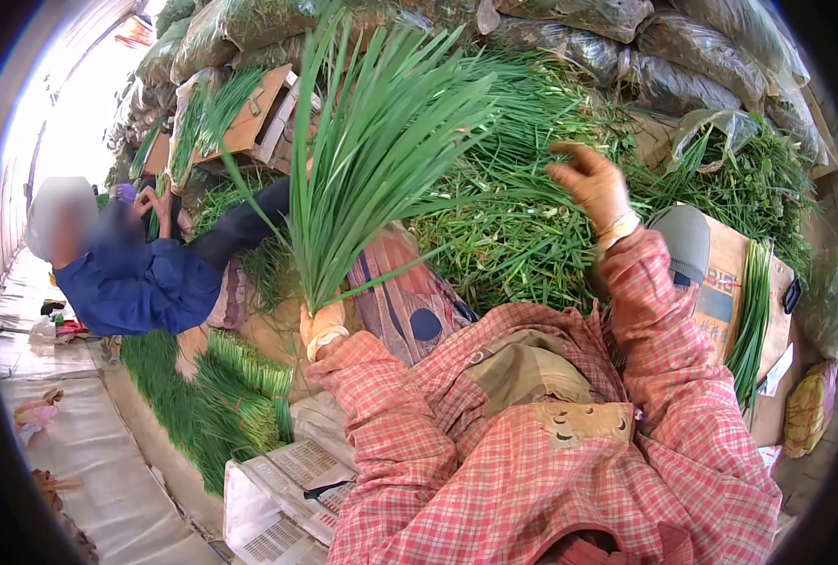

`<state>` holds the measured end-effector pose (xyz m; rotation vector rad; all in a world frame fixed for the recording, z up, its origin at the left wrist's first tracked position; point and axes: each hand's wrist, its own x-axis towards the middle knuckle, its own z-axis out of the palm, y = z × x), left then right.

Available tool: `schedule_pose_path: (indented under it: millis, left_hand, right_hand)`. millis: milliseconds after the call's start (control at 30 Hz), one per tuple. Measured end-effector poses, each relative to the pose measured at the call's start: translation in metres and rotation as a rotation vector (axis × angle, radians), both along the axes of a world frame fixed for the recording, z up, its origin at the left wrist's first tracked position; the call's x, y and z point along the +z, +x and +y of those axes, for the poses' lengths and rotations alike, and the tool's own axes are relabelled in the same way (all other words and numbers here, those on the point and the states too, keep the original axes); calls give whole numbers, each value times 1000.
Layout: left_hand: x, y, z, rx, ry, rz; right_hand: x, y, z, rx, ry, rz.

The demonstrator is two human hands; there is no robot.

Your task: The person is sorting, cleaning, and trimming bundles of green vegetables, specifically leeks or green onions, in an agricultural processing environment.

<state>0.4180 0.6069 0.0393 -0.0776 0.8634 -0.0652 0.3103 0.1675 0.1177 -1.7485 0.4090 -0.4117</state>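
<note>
My left hand (322, 325), in a light glove, is closed around the base of a bunch of garlic chives (362, 169). The long flat leaves fan upward and to the right from my grip. My right hand (596, 186), in an orange-tinted glove, is raised over a pile of loose green leaves (494, 235). Its fingers are bent and apart, and nothing shows in them. Below my right forearm, a thin row of chives (750, 320) lies on a cardboard sheet (725, 245).
Tied bundles of chives (249, 377) lie at lower left beside a newspaper (287, 494). A co-worker in a blue jacket (146, 287) sits at left, near a tilted cardboard box (254, 113). Stuffed plastic sacks (692, 56) line the back.
</note>
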Motion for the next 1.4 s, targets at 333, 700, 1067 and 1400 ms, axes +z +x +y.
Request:
schedule_pose_path:
  millis: [333, 700, 1067, 1400]
  left_hand:
    - [15, -4, -20, 163, -112, -4]
    - [-6, -1, -8, -121, 215, -48]
    - [-29, -9, -6, -309, 648, -18]
    - [-22, -4, -22, -559, 1130, 32]
  right_hand:
    - [91, 63, 27, 69, -1152, -253]
    - [63, 58, 129, 428, -1299, -473]
    - [68, -35, -17, 179, 301, -253]
    - [89, 52, 59, 50, -976, -387]
